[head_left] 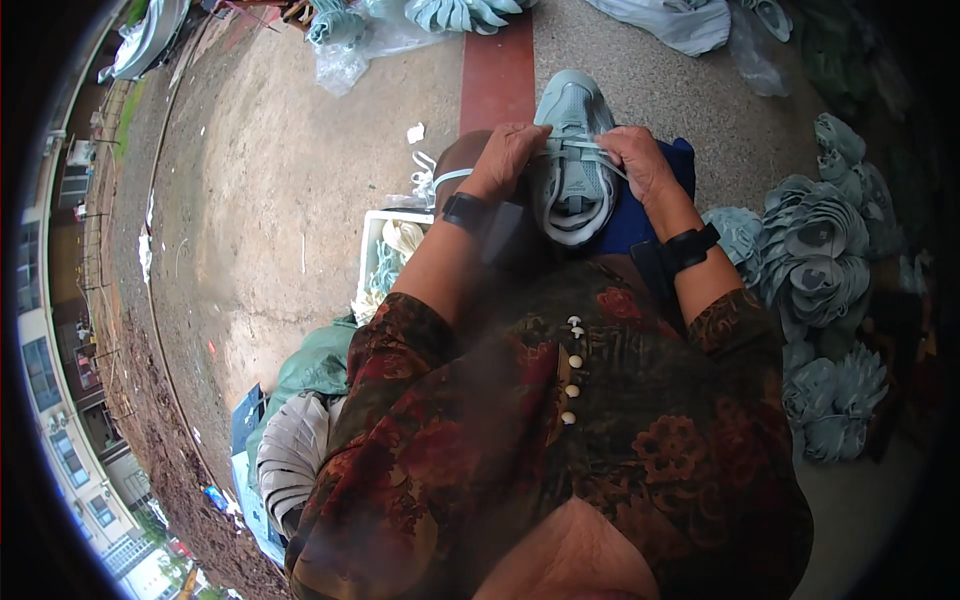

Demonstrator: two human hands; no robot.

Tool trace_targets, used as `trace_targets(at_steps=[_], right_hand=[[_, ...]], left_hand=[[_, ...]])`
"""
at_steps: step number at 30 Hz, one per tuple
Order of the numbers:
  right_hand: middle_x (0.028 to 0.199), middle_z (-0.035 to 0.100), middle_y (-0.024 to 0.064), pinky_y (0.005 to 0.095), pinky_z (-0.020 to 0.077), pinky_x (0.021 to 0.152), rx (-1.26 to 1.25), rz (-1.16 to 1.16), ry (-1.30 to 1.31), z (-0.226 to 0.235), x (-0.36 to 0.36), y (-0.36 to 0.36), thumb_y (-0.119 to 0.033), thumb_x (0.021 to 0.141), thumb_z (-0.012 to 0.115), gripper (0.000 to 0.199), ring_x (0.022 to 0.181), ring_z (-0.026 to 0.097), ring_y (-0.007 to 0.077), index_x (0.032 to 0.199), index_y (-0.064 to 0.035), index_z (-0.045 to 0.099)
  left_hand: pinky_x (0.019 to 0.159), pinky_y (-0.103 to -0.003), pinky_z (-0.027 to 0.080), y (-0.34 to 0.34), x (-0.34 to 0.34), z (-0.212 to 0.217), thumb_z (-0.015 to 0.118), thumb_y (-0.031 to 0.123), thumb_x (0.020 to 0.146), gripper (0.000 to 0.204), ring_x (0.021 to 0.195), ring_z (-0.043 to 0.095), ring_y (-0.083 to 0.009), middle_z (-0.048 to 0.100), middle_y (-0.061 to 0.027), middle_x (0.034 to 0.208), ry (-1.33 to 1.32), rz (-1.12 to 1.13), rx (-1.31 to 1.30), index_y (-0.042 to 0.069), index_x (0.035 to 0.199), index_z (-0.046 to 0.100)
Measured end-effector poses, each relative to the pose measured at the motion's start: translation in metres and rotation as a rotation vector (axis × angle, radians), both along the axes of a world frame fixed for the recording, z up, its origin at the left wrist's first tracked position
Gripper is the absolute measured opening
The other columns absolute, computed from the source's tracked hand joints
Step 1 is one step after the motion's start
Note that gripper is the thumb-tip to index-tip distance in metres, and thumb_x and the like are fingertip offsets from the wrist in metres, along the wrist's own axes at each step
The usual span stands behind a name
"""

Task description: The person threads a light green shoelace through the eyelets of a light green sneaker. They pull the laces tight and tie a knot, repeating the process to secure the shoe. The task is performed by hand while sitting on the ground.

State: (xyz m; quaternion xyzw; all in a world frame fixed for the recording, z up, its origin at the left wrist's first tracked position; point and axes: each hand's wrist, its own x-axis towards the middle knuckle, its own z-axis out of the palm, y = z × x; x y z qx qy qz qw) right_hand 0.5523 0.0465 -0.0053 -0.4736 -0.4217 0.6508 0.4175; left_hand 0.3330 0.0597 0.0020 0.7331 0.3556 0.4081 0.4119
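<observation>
A pale grey-green sneaker (588,185) rests on my lap, toe pointing away from me and its padded opening toward me. White shoelaces (572,147) cross its tongue. At the shoe's left edge my left hand (508,160) is closed, fingertips pinched on the lace. On the other side my right hand (640,160) pinches the lace too, and a strand runs below its fingers. Under the shoe's right side lies dark blue cloth (676,165). What lies within the fingertips is mostly hidden.
Left of my legs stands a white bin (368,250) holding cords or laces. Stacks of pale green shoe pieces (815,240) lie to the right, with more pieces (465,12) on plastic at the far side. Grey pieces (295,450) and green cloth (310,365) sit at lower left.
</observation>
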Motion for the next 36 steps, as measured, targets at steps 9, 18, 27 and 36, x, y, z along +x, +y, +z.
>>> trace_targets(at_steps=[9,18,27,36], right_hand=[[0.056,0.046,-0.0043,0.0199,0.0293,0.053,-0.032,-0.098,-0.166,-0.003,-0.003,-0.011,-0.014,0.079,0.062,0.023,0.054,0.038,0.0045,0.059,-0.0075,0.054],[0.057,0.046,-0.0046,0.0198,0.0296,0.053,0.075,-0.053,-0.151,-0.006,0.001,-0.012,-0.015,0.083,0.061,0.024,0.055,0.038,0.0039,0.061,-0.0077,0.055],[0.062,0.048,-0.0042,0.0196,0.0337,0.052,0.208,0.059,-0.382,0.019,0.002,-0.018,-0.01,0.082,0.059,0.009,0.054,0.041,0.0034,0.074,-0.0061,0.057],[0.067,0.05,-0.0029,0.0164,0.0325,0.047,0.204,-0.308,-0.258,0.006,0.01,-0.022,0.0,0.073,0.062,0.016,0.053,0.041,0.0021,0.088,-0.005,0.059]], left_hand=[[0.053,-0.026,0.043,-0.003,0.01,-0.005,0.063,0.021,0.079,0.024,0.059,0.055,-0.0117,0.059,-0.0063,0.07,-0.135,0.279,-0.646,-0.003,0.08,0.058],[0.059,-0.023,0.046,-0.007,0.009,-0.014,0.059,0.01,0.083,0.012,0.06,0.056,-0.0107,0.06,-0.0046,0.07,-0.125,0.455,-0.498,-0.001,0.078,0.061],[0.056,-0.024,0.041,-0.004,-0.004,-0.014,0.057,0.026,0.085,0.03,0.059,0.051,-0.01,0.059,-0.0057,0.068,-0.065,0.057,-0.149,0.001,0.069,0.058],[0.065,-0.028,0.048,-0.02,0.003,-0.013,0.066,0.021,0.079,0.028,0.068,0.06,-0.0152,0.061,-0.0136,0.072,0.169,0.435,-0.246,-0.005,0.087,0.057]])
